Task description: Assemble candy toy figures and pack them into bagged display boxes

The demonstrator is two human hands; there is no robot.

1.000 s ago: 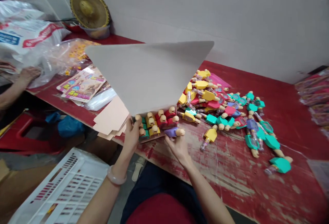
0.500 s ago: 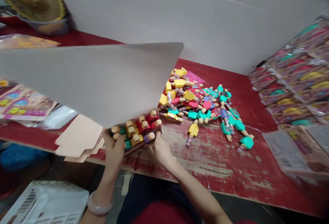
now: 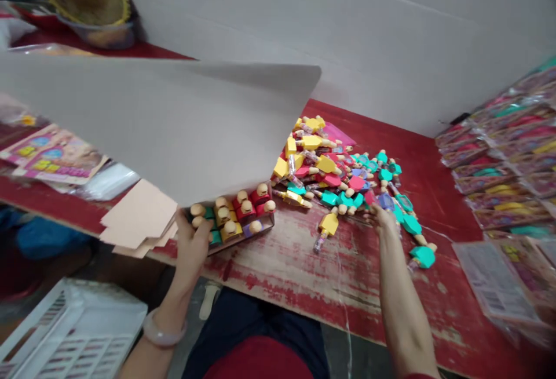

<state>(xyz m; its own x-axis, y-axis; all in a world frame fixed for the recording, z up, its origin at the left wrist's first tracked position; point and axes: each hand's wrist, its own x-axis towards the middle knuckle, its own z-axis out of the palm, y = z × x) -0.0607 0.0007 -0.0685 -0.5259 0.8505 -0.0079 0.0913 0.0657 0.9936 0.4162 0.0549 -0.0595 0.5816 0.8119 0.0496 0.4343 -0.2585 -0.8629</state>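
The left hand (image 3: 193, 246) grasps the left end of a box (image 3: 242, 241) holding rows of coloured toys (image 3: 231, 228) beneath a raised grey flap (image 3: 208, 130), while the right hand (image 3: 382, 219), its hold unclear, touches the loose pile (image 3: 325, 164) across the red table (image 3: 304, 263).

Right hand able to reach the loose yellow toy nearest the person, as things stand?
Likely yes: the yellow toy lies uncovered beside the pile, and nothing visible blocks the right hand from reaching it.
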